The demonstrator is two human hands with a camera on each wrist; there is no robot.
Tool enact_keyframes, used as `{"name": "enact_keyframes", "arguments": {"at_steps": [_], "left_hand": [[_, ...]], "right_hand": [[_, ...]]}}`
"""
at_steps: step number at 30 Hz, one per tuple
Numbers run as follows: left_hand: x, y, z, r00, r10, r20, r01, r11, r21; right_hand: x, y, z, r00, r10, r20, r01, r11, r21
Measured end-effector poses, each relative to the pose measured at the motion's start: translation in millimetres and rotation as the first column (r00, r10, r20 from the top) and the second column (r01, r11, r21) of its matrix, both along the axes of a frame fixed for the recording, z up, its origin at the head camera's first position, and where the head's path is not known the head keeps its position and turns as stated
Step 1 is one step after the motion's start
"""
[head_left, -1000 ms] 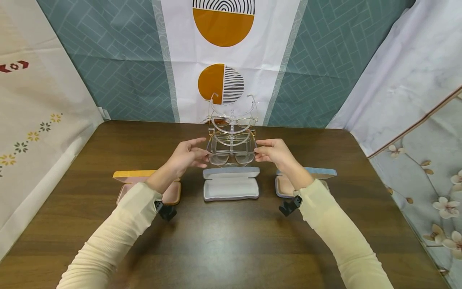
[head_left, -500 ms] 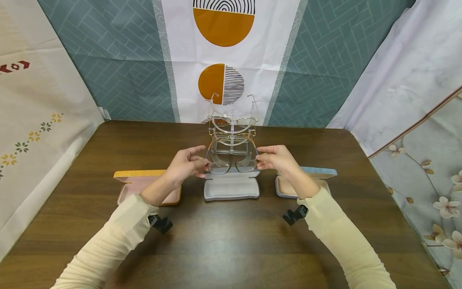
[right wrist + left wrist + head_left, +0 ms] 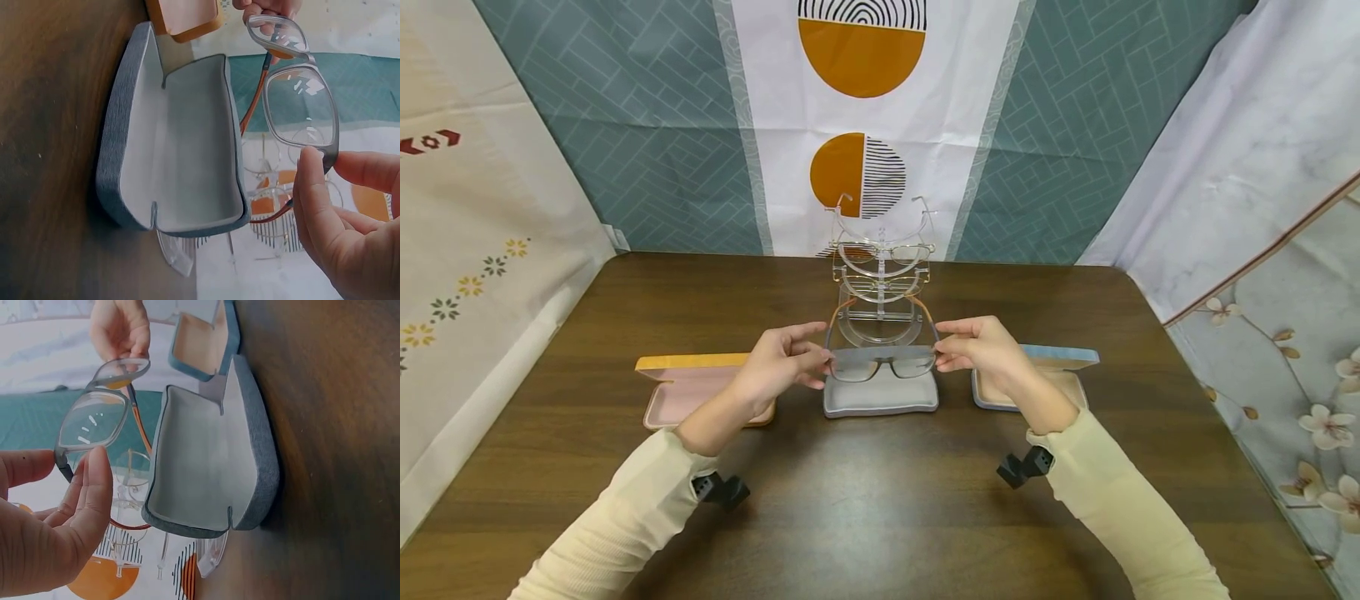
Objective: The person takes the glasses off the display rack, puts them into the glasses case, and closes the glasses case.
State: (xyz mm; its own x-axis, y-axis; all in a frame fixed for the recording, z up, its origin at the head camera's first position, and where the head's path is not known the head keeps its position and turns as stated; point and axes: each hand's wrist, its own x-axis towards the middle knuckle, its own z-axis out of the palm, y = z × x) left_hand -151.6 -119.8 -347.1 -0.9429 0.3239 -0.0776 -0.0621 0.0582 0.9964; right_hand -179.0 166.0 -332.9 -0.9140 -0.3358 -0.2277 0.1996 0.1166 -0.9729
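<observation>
Between my two hands hangs a pair of eyeglasses (image 3: 886, 363) with a dark grey front and orange-brown temples, the temples spread and pointing toward the stand. My left hand (image 3: 782, 360) pinches the frame's left corner between thumb and fingers. At the opposite corner, my right hand (image 3: 979, 346) pinches it the same way. The lenses (image 3: 300, 106) face me. Just under and behind the glasses lies a grey glasses case (image 3: 881, 397), its lid up; both wrist views show its pale inside bare.
A clear display stand (image 3: 882, 292) with wire-rimmed glasses (image 3: 910, 253) on it stands behind. An open yellow case (image 3: 688, 362) with pink lining lies left, an open blue case (image 3: 1060, 358) right. Patterned cloth (image 3: 685, 167) hangs at the back of the wooden table (image 3: 880, 517).
Both hands have drawn the eyeglasses away from the stand, toward me, until they are above the grey case. The orange-brown temples have come clear of the stand's lower part.
</observation>
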Motion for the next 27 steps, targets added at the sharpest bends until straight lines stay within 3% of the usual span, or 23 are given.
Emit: {"name": "enact_keyframes", "arguments": {"at_steps": [15, 27], "left_hand": [[29.4, -2.6, -5.6, 1.0, 0.024, -0.016, -0.024, 1.0, 0.02], [45.8, -4.7, -10.8, 0.996, 0.001, -0.093, -0.001, 1.0, 0.004]], "right_hand": [[28.6, 1, -6.4, 0.997, 0.026, -0.07, -0.027, 1.0, -0.01], [48.5, 1, -12.6, 0.995, 0.03, -0.1, -0.033, 0.999, -0.035]]}}
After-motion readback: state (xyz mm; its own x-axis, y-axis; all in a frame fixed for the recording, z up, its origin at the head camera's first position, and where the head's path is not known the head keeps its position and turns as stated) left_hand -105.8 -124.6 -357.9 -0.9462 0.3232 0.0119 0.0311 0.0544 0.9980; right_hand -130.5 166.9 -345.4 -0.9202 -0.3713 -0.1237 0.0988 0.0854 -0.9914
